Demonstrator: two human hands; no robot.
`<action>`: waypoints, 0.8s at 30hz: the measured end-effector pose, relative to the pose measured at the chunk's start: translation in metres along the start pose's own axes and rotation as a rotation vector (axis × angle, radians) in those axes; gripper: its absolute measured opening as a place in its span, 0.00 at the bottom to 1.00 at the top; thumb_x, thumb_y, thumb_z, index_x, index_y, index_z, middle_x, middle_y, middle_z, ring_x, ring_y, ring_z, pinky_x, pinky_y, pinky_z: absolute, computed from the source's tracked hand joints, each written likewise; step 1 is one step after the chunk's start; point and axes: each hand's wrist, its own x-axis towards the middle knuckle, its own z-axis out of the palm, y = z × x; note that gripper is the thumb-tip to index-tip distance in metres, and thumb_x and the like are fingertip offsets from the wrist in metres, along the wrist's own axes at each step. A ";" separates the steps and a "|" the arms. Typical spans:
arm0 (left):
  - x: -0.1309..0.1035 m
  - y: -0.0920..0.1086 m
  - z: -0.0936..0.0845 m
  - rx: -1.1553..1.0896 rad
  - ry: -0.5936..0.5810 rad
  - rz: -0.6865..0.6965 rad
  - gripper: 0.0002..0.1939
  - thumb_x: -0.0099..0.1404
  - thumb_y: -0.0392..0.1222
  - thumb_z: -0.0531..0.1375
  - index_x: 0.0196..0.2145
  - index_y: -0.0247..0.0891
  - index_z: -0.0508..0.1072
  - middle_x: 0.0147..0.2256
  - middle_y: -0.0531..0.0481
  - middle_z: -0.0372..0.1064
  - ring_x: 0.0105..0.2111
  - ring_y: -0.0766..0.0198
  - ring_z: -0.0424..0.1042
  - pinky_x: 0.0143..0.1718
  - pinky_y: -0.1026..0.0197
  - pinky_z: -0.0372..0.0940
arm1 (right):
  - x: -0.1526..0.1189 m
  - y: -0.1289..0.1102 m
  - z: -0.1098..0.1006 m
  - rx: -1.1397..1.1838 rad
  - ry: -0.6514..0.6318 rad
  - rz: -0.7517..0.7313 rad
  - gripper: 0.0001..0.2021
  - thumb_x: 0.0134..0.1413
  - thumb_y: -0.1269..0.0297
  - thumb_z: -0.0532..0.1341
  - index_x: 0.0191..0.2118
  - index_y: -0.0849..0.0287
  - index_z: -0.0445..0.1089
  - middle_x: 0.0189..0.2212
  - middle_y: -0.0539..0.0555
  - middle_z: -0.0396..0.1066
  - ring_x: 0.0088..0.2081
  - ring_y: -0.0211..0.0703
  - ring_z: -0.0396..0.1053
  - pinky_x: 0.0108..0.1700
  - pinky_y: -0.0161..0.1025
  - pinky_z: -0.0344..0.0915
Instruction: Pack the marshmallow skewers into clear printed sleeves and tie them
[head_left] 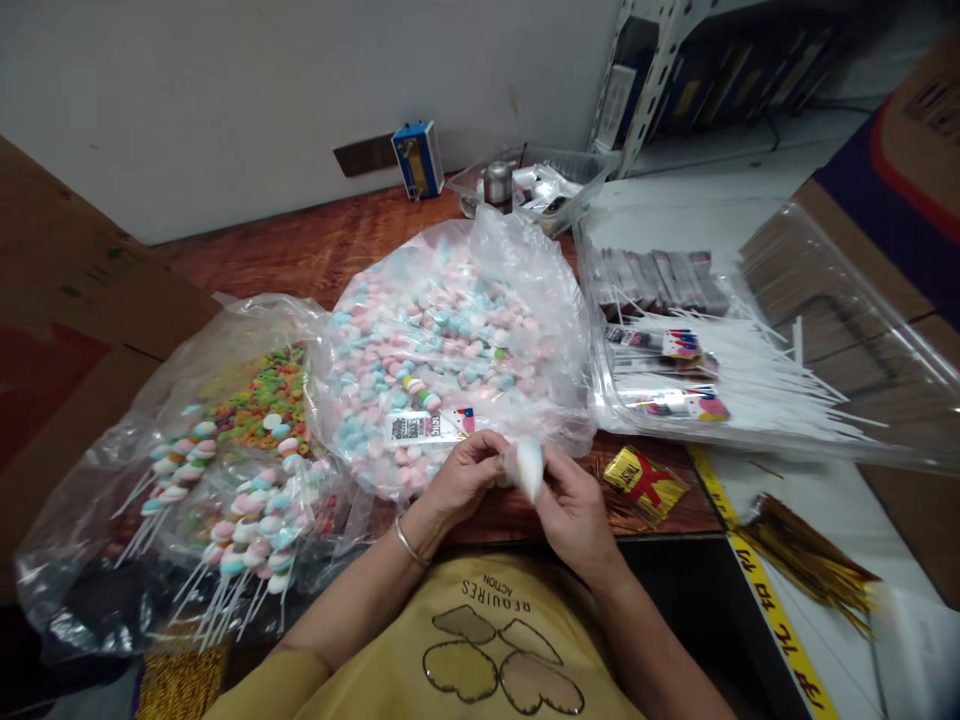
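Observation:
My left hand (469,475) and my right hand (571,500) meet in front of my body, fingers pinched. Between them is a blurred white and pale-blue piece (530,470) with a tapering end; its kind cannot be made out. Just beyond my fingers lies a large clear bag (450,330) of pink, blue and white candies. On it rest a printed label packet (427,426) and a short stack of threaded candies (420,392). Candy skewers (255,525) on white sticks lie at the left, on a second bag of colourful candy rings (259,400).
At the right, a clear plastic tray (600,400) holds white sticks (765,385) and label packets (660,280). A yellow twist-tie packet (645,485) and loose gold ties (806,560) lie nearer. Cardboard boxes (82,360) flank the table. A blue box (418,160) stands at the back.

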 end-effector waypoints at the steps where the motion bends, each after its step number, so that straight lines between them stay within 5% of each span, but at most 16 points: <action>1: 0.001 0.008 -0.004 0.105 -0.076 0.041 0.14 0.54 0.49 0.74 0.25 0.39 0.77 0.27 0.50 0.70 0.33 0.63 0.71 0.42 0.60 0.67 | 0.001 -0.002 -0.004 0.058 -0.078 0.020 0.07 0.65 0.65 0.60 0.33 0.56 0.71 0.28 0.49 0.71 0.31 0.39 0.69 0.35 0.34 0.67; 4: -0.003 0.041 -0.009 0.521 -0.212 0.212 0.05 0.61 0.44 0.69 0.29 0.43 0.82 0.42 0.42 0.76 0.50 0.51 0.72 0.58 0.48 0.62 | 0.002 -0.008 -0.014 0.061 -0.162 0.022 0.07 0.65 0.65 0.60 0.34 0.57 0.70 0.28 0.49 0.71 0.31 0.39 0.70 0.34 0.34 0.67; 6: -0.014 0.065 -0.005 0.768 -0.065 0.375 0.05 0.61 0.40 0.68 0.36 0.47 0.84 0.50 0.42 0.76 0.53 0.50 0.70 0.60 0.47 0.60 | 0.003 -0.010 -0.021 -0.102 -0.097 -0.072 0.06 0.65 0.68 0.59 0.35 0.56 0.71 0.30 0.50 0.72 0.32 0.40 0.71 0.35 0.36 0.67; 8: -0.030 0.084 0.003 0.843 0.051 0.437 0.08 0.60 0.39 0.68 0.38 0.47 0.85 0.41 0.42 0.78 0.43 0.53 0.74 0.51 0.50 0.66 | 0.004 -0.010 -0.026 -0.328 -0.002 -0.238 0.06 0.64 0.71 0.58 0.38 0.55 0.72 0.32 0.52 0.74 0.35 0.43 0.73 0.38 0.38 0.68; 10: -0.047 0.093 0.011 0.827 -0.117 0.259 0.04 0.62 0.41 0.67 0.35 0.46 0.85 0.29 0.45 0.77 0.30 0.57 0.73 0.37 0.56 0.68 | 0.004 -0.010 -0.032 -0.539 0.079 -0.413 0.08 0.63 0.73 0.59 0.42 0.55 0.72 0.34 0.55 0.76 0.37 0.46 0.74 0.41 0.41 0.69; 13: -0.057 0.086 0.020 0.768 -0.371 -0.065 0.11 0.66 0.49 0.64 0.36 0.43 0.85 0.27 0.45 0.76 0.25 0.59 0.72 0.30 0.58 0.65 | 0.002 -0.013 -0.035 -0.718 0.132 -0.595 0.12 0.61 0.74 0.61 0.48 0.54 0.73 0.36 0.57 0.78 0.36 0.48 0.75 0.41 0.43 0.69; 16: -0.046 0.065 0.019 0.528 -0.206 -0.143 0.26 0.66 0.64 0.59 0.37 0.39 0.84 0.29 0.42 0.76 0.27 0.57 0.73 0.33 0.56 0.67 | -0.002 -0.021 -0.030 -0.661 0.097 -0.705 0.15 0.59 0.75 0.63 0.50 0.55 0.72 0.36 0.58 0.79 0.34 0.47 0.74 0.37 0.42 0.69; 20: -0.027 0.048 0.014 0.152 -0.133 -0.168 0.43 0.62 0.78 0.49 0.41 0.36 0.83 0.39 0.35 0.79 0.46 0.47 0.76 0.50 0.48 0.68 | -0.007 -0.029 -0.016 -0.339 -0.013 -0.537 0.11 0.61 0.76 0.61 0.45 0.55 0.71 0.33 0.54 0.77 0.33 0.43 0.74 0.36 0.39 0.71; 24: -0.026 0.054 0.015 0.152 -0.200 -0.139 0.37 0.60 0.74 0.59 0.50 0.40 0.81 0.50 0.36 0.77 0.53 0.44 0.74 0.52 0.48 0.69 | -0.010 -0.019 -0.004 -0.019 -0.123 -0.202 0.05 0.62 0.71 0.61 0.37 0.55 0.72 0.32 0.52 0.76 0.33 0.42 0.74 0.35 0.37 0.71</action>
